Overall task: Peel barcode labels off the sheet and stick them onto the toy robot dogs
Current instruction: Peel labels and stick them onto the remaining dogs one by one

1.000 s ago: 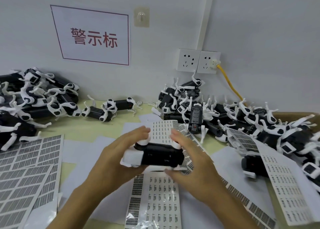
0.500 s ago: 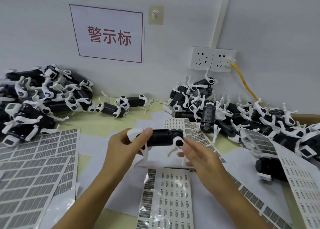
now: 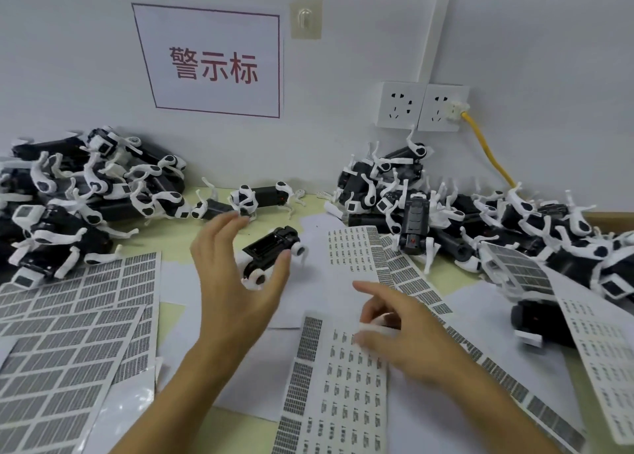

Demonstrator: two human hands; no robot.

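A black-and-white toy dog (image 3: 271,254) is seen tilted just above the paper near the table's middle, belly side up, with the left hand (image 3: 233,282) spread wide around it; the thumb tip lies against the dog's near side, while the fingers are straight and raised clear of it, so no grip is shown. The right hand (image 3: 404,330) is held low over the label sheet (image 3: 336,395), its index finger stretched out toward the left and the other fingers loosely bent; a small white strip is seen at the thumb, but whether it is a peeled label pinched there cannot be told through the blur. The sheet lies flat in front of the person, printed with rows of small barcodes. A second sheet (image 3: 353,251) lies beyond it, just right of the dog. Larger label sheets (image 3: 68,333) are spread on the left of the table (image 3: 171,241). One heap of dogs (image 3: 79,196) is piled at the left against the wall, another heap (image 3: 463,220) at the right. A sign (image 3: 212,62) with red characters is fixed to the wall, and a yellow cable (image 3: 487,151) is plugged into a socket (image 3: 442,107).
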